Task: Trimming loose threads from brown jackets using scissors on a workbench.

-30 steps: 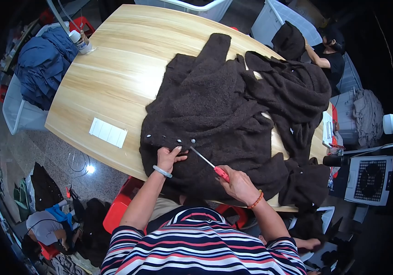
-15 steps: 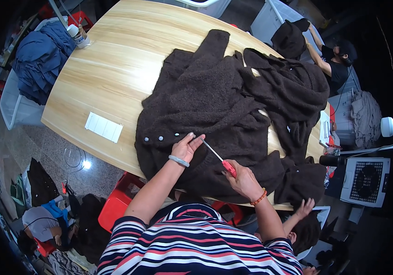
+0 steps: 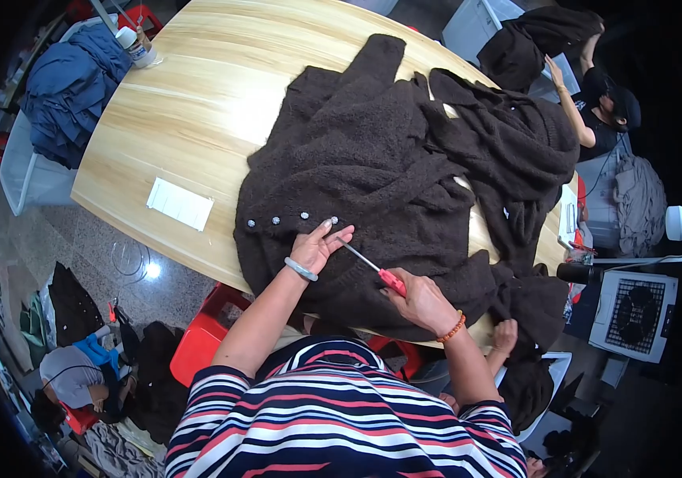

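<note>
wooden table (image 3: pixel 197 103): fuzzy brown coat (image 3: pixel 388 159); left hand (image 3: pixel 314 248) released, right hand (image 3: pixel 420 301) grasping screwdriver (image 3: pixel 373 267).

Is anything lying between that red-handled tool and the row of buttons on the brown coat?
Nothing visible does. The right hand holds the red-handled tool, its tip reaching the brown coat beside the left hand's fingers, near the buttons.

dark brown fuzzy coat (image 3: pixel 388 167) with silver buttons (image 3: pixel 275 221); red tool handle (image 3: pixel 392 282); pale wood-grain table (image 3: pixel 197 103); white card (image 3: pixel 180 204); red, white, navy striped shirt (image 3: pixel 341 422); orange bead bracelet (image 3: pixel 454 328); red stool (image 3: pixel 201 342).
</note>
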A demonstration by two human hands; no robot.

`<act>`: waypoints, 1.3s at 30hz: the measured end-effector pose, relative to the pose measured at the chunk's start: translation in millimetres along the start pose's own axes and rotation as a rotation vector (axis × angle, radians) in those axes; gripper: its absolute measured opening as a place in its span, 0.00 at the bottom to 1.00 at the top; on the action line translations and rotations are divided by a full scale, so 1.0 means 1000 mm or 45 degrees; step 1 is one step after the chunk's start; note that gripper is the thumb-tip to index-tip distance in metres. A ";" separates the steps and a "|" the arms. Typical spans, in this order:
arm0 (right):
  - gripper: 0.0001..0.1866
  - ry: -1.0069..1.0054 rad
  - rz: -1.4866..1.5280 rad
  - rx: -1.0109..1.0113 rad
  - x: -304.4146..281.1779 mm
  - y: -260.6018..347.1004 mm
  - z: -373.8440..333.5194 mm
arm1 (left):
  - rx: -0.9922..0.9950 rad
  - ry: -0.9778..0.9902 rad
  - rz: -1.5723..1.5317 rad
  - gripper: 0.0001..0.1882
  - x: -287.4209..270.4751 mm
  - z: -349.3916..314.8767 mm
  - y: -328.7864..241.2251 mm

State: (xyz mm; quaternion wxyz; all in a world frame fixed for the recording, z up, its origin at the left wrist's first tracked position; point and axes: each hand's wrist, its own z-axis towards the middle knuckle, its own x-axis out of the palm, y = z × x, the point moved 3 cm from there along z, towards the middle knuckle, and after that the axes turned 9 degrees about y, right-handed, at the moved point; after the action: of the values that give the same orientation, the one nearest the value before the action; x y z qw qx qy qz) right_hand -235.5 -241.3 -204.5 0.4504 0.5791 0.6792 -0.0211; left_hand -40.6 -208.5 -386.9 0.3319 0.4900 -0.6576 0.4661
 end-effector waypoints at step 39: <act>0.14 -0.050 0.023 -0.231 0.017 0.051 0.023 | 0.143 -0.218 0.829 0.04 -0.033 -0.056 -0.066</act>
State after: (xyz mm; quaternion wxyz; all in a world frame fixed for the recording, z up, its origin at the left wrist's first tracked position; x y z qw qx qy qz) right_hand -179.6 -224.7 -203.9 0.5145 0.5415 0.6641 0.0331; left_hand 31.1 -150.7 -378.0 0.0817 0.3093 -0.7784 0.5401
